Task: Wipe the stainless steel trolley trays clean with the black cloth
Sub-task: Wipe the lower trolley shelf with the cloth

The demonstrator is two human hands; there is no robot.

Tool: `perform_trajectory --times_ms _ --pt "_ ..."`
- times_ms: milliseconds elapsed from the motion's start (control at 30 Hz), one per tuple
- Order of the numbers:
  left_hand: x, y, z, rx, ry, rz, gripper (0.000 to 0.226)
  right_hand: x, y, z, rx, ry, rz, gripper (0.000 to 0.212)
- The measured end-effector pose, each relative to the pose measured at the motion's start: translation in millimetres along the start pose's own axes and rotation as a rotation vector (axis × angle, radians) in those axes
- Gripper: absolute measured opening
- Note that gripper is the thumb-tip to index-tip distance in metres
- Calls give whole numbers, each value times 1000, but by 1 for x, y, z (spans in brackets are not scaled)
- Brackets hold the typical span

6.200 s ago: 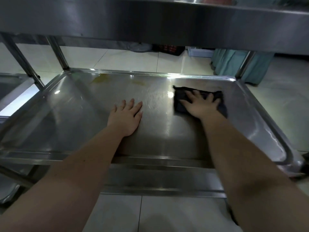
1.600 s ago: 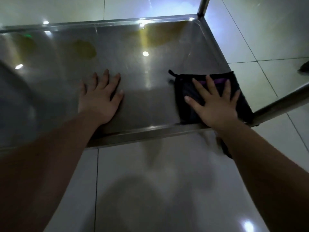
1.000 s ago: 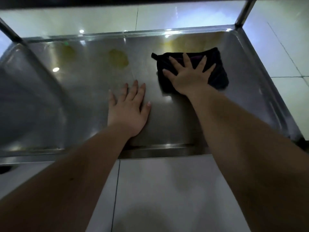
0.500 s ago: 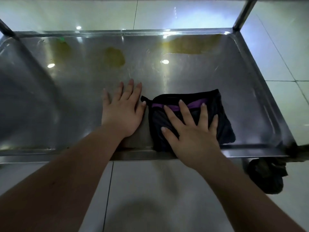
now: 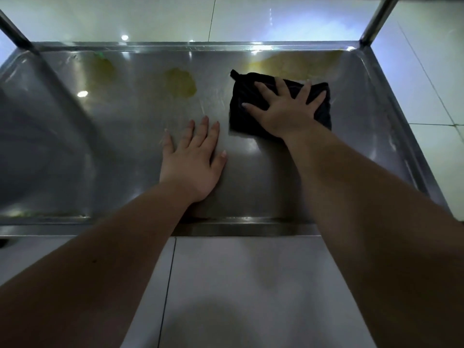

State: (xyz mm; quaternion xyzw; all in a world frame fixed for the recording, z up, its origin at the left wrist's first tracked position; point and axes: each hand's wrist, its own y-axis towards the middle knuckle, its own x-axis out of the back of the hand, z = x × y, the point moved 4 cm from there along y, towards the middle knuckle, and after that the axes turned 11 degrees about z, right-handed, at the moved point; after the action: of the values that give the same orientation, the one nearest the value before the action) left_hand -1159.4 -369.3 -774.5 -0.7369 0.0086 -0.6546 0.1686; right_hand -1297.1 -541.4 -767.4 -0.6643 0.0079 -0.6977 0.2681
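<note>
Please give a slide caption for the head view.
Right hand presses black cloth on stained steel tray; left hand rests flat.

Count: 1 rectangular stainless steel tray (image 5: 113, 151). On the tray: 1 folded black cloth (image 5: 242, 114), 2 bare hands, left hand (image 5: 193, 164) and right hand (image 5: 286, 114), 3 yellowish smears (image 5: 179, 82). At the tray's far corners: 2 round steel posts (image 5: 376, 21).

Glossy pale floor tiles (image 5: 251, 285) with thin dark grout lines (image 5: 167, 285) and bright light reflections (image 5: 288, 26)
</note>
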Motion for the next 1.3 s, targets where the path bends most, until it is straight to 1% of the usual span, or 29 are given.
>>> perform_trajectory --times_ms 133,300,367,467,667,733,833,933,1067,1133,1200,1233,1300 --pt "0 -2 -1 1 2 10 66 -18 -51 -16 86 -43 -15 78" --pt "0 -4 -3 3 0 6 66 -65 -164 -21 196 -103 -69 75" --pt "0 -7 -4 -5 9 0 66 -71 -178 -21 224 -109 -65 72" --pt "0 -9 -6 0 14 1 63 -59 -147 -21 191 -37 -26 71" --pt "0 -7 -7 16 9 -9 64 -14 -23 7 58 9 -33 74" --pt "1 -6 -6 11 6 -11 66 -7 -5 14 47 39 -26 75" --pt "0 -6 -2 5 -8 -17 66 -8 -2 10 73 -3 -41 76" --pt "-1 -5 -1 2 -17 -28 65 0 -6 -25 53 -26 -55 75" --pt "-2 -4 -3 7 -6 -16 66 14 -14 -110 -90 4 -17 76" --pt "-2 -5 -5 2 -4 -25 66 15 -17 -132 -158 30 12 78" --pt "-3 -5 -8 -12 -4 -24 67 16 -13 -118 -202 74 26 78" --pt "-3 -6 -8 -16 -6 -26 68 14 -10 -98 -178 76 20 78" --pt "-3 -7 -6 -16 -8 -29 69 6 -4 -42 -24 17 2 76"
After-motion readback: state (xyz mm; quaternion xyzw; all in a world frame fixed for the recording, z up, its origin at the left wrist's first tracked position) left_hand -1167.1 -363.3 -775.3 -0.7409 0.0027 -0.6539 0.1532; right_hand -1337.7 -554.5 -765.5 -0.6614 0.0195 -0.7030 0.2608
